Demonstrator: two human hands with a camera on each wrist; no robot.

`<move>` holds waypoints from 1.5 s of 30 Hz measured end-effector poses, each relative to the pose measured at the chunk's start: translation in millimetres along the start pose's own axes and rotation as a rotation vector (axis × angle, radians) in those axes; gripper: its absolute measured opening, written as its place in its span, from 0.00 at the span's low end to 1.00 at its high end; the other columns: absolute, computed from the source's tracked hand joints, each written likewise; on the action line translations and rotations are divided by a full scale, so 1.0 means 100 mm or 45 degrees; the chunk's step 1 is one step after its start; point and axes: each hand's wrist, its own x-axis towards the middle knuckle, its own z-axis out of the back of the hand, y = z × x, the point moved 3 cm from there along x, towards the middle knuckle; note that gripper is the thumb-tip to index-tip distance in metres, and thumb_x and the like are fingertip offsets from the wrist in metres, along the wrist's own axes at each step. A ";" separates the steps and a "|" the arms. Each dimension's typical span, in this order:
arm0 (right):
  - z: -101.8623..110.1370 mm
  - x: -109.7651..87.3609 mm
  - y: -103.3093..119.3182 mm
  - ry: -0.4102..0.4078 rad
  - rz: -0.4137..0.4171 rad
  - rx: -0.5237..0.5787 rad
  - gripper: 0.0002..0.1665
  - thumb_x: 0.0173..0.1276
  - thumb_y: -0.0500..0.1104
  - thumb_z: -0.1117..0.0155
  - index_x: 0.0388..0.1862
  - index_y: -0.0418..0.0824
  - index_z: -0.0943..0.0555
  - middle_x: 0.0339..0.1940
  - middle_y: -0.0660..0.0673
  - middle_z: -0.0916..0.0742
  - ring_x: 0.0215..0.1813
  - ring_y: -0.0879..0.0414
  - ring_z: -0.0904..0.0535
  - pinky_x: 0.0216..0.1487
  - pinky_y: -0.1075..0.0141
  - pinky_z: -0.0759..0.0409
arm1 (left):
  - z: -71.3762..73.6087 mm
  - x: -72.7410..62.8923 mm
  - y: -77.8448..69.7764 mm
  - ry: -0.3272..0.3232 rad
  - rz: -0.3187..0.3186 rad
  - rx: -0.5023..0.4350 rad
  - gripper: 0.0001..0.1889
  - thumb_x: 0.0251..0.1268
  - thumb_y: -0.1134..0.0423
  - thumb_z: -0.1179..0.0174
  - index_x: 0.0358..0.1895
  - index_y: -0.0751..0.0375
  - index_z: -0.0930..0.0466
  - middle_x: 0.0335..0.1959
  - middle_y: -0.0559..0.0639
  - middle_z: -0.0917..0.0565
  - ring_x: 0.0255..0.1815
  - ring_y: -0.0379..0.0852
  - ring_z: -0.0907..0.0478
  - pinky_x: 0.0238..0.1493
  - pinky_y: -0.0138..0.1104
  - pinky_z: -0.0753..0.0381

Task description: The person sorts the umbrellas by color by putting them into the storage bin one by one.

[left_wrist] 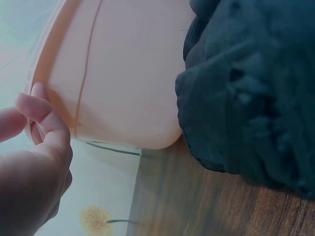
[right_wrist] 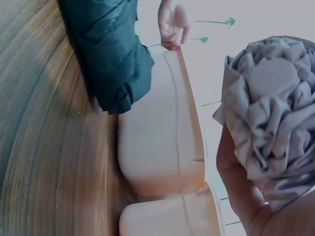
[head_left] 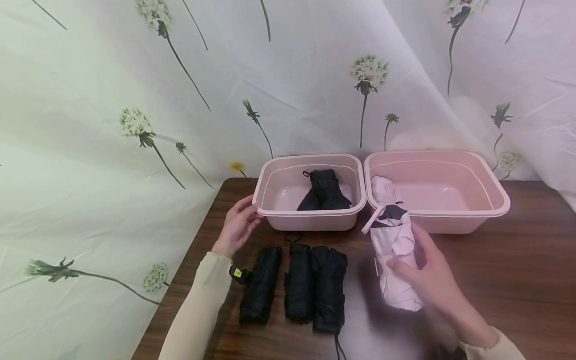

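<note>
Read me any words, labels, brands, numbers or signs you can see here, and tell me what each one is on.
No text is readable in any view.
Yellow patch on the left wrist's device: too small to tell whether it bears marks.
Pink umbrella: none readable.
Black umbrellas: none readable.
Left bin and right bin: none readable.
Backdrop: flower pictures, no readable words.

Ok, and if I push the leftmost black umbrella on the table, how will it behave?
That black umbrella may roll a bit, since it lies on its side and looks roughly cylindrical. It should stay fairly stiff, as it's wrapped into a straight bundle.
</note>
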 end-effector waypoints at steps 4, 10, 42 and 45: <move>0.06 0.03 0.01 -0.034 -0.039 0.042 0.51 0.62 0.39 0.31 0.77 0.56 0.47 0.58 0.37 0.24 0.40 0.60 0.16 0.34 0.57 0.15 | 0.01 0.00 0.01 -0.006 0.008 -0.004 0.26 0.71 0.64 0.45 0.70 0.56 0.39 0.44 0.54 0.23 0.31 0.40 0.21 0.36 0.27 0.19; 0.14 0.08 0.00 -0.064 -0.136 0.120 0.52 0.60 0.38 0.29 0.77 0.46 0.48 0.48 0.46 0.17 0.38 0.60 0.15 0.35 0.57 0.14 | 0.01 0.00 0.01 -0.008 0.007 -0.019 0.25 0.71 0.65 0.46 0.69 0.57 0.39 0.40 0.52 0.22 0.30 0.40 0.20 0.34 0.27 0.19; 0.76 0.58 0.19 0.108 -0.011 0.812 0.26 0.74 0.35 0.48 0.66 0.48 0.40 0.44 0.51 0.15 0.41 0.60 0.16 0.40 0.69 0.18 | -0.01 -0.01 -0.01 0.004 -0.007 0.011 0.26 0.72 0.66 0.47 0.70 0.57 0.39 0.50 0.58 0.27 0.32 0.40 0.21 0.36 0.27 0.18; 0.82 0.63 0.20 0.171 0.034 0.873 0.27 0.76 0.35 0.52 0.69 0.48 0.43 0.46 0.50 0.16 0.43 0.60 0.16 0.42 0.69 0.18 | -0.01 -0.02 -0.01 0.000 -0.002 0.018 0.26 0.72 0.66 0.47 0.70 0.57 0.39 0.50 0.58 0.26 0.32 0.40 0.21 0.36 0.27 0.19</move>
